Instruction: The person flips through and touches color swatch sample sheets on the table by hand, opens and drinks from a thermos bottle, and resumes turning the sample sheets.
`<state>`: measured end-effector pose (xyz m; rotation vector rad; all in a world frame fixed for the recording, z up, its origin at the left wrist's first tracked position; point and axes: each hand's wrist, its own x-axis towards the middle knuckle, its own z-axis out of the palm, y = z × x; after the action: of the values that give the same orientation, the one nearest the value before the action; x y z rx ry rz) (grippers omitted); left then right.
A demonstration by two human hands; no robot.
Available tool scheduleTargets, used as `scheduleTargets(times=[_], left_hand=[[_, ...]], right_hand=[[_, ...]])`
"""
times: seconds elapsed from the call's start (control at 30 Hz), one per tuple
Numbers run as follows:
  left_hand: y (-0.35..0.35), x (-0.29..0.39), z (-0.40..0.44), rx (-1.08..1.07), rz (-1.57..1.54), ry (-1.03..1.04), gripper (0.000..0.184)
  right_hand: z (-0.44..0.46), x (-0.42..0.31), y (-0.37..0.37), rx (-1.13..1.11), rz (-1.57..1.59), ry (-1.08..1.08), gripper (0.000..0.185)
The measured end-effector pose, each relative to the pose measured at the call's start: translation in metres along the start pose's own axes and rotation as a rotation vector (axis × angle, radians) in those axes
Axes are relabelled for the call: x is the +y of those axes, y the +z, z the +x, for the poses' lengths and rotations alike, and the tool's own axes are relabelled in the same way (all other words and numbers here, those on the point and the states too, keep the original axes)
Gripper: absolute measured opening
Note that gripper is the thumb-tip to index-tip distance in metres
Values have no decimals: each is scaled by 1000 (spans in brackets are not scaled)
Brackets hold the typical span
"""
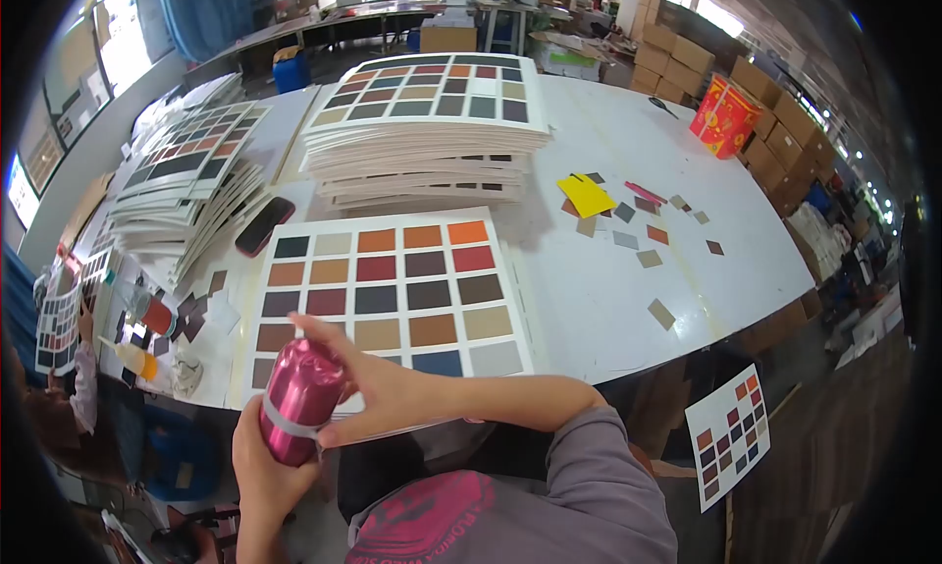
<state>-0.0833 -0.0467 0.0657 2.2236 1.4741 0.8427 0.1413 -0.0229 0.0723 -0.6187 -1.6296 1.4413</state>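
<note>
A shiny pink metal bottle [299,392] with a grey band is held over the near edge of the table. My left hand [270,476] wraps round its lower part. My right hand [368,382] reaches across from the right, its thumb and fingers spread around the bottle's upper right side and band; whether they press on it is hard to tell. Behind the bottle lies a white sheet [400,294] with rows of coloured swatches. A tall stack of similar swatch sheets [422,157] stands beyond it.
More stacked sheets [186,171] and a black phone [265,226] lie at left. Loose swatches and a yellow paper [589,197] are at right, with a red bucket [724,117] farther back. Other people's hands hold sheets at both sides.
</note>
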Motion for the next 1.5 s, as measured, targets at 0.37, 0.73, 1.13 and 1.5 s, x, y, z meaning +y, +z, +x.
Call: scheduleTargets(times=[0.37, 0.73, 1.13, 1.5], left_hand=[[123, 89, 128, -325, 132, 780, 94], [208, 30, 162, -355, 219, 453, 54], [205, 41, 173, -439, 225, 351, 53], [204, 36, 170, -393, 198, 383, 54]], right_hand=[[-156, -37, -123, 965, -348, -234, 64], [-145, -16, -440, 1637, -577, -675, 58], [-53, 66, -605, 1557, -942, 110, 73], [-79, 122, -570, 1676, -1037, -110, 102]])
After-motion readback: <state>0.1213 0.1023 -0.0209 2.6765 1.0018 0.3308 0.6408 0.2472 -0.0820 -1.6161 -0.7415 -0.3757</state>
